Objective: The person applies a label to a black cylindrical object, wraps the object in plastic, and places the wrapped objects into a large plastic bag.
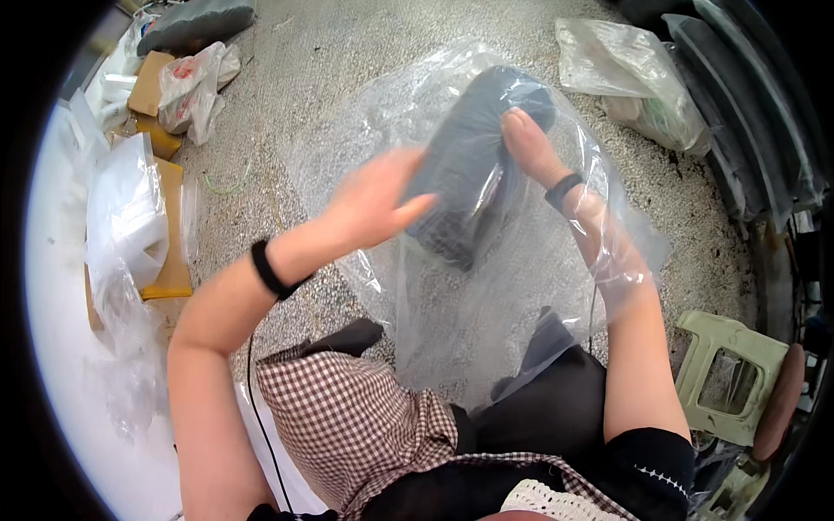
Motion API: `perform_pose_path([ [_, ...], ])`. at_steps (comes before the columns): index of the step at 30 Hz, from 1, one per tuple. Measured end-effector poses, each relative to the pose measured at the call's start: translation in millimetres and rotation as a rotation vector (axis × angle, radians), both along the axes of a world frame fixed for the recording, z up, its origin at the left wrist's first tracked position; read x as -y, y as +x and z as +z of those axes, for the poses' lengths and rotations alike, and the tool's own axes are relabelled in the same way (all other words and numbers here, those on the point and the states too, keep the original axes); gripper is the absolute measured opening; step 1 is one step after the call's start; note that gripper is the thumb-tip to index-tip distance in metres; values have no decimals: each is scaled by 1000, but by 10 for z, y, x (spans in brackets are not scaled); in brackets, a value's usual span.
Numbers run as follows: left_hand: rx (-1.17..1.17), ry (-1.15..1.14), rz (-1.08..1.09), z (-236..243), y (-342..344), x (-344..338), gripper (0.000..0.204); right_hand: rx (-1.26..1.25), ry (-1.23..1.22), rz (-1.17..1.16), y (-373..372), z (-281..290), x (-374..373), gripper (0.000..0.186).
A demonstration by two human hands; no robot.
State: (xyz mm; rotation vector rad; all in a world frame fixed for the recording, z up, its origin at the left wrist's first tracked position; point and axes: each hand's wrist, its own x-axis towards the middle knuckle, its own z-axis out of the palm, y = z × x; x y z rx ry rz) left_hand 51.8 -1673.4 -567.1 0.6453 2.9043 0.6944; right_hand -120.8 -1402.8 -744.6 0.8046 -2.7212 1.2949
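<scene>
A dark grey, rounded, roll-like bundle point(473, 165) lies tilted inside a large clear plastic bag point(443, 321) in front of me. My right hand point(528, 148) reaches into the bag, plastic lying over the wrist and forearm. Its thumb presses on the bundle's upper right side; the other fingers are hidden. Along the bundle's left side is my left hand point(373, 195), blurred by motion, thumb stretched apart from the fingers. Its fingertips are at the bundle's edge, and whether they touch it I cannot tell.
Cardboard boxes point(172, 234) with clear plastic bags point(139, 208) stand on the left. At upper right lies a plastic-wrapped package point(621, 65) beside dark grey wrapped bundles point(721, 104). A pale green plastic stool point(730, 373) is at lower right, above the speckled floor point(321, 61).
</scene>
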Motion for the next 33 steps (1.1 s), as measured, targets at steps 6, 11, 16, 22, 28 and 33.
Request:
perform_pose_path([
  [6, -211, 131, -757, -534, -802, -1771, 71, -211, -130, 397, 322, 396, 523, 11],
  [11, -75, 167, -785, -831, -596, -2031, 40, -560, -151, 466, 436, 292, 372, 9],
  [16, 99, 813, -658, -745, -281, -2319, 1, -363, -95, 528, 460, 634, 613, 9],
  [22, 548, 1064, -1295, 551, 835, -3087, 22, -497, 87, 455, 3, 748, 832, 13],
  [28, 195, 1047, -663, -115, 369, -1819, 51, -356, 137, -215, 46, 487, 2, 17],
  [33, 436, 316, 955, -1578, 340, 670, 98, -402, 124, 10, 1479, 567, 120, 44],
])
